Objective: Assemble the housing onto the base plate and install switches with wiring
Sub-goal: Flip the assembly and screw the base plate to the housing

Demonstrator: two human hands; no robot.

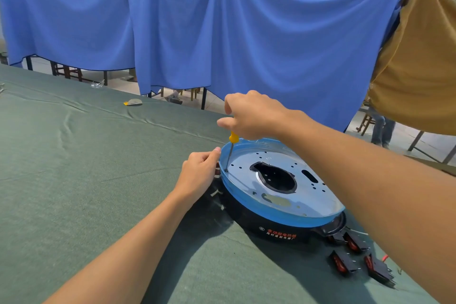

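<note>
Under the right hand (254,116), which is clenched round the yellow handle of a screwdriver (232,145), the base plate (246,160) lies seated on the black housing (259,222). The tool's tip is set into a hole just inside the plate's rim, on the side nearest the left hand (199,173). That hand grasps the housing's edge, fingers curled and thumb on the blue rim, seemingly to steady it. So housing and plate are already mated, and fastening looks to be in progress. Whether other holes hold screws cannot be told. The 4 switches (341,262), black with red rockers, lie loose on the green cloth (74,155) below the right forearm, so none is installed. A white wire (357,231) and a red wire (385,258) show beside them, not visibly connected. Fitting the switches and all the wiring therefore appear to remain. A few pale bits (216,192), possibly screws, lie just below the left wrist. Far beyond the left hand sits a small yellow-grey object (133,102). Behind both hands hang a blue sheet (222,32) and a mustard sheet (419,57). Nothing blocks the screwdriver, though the right forearm crosses over the plate and hides part of it.
</note>
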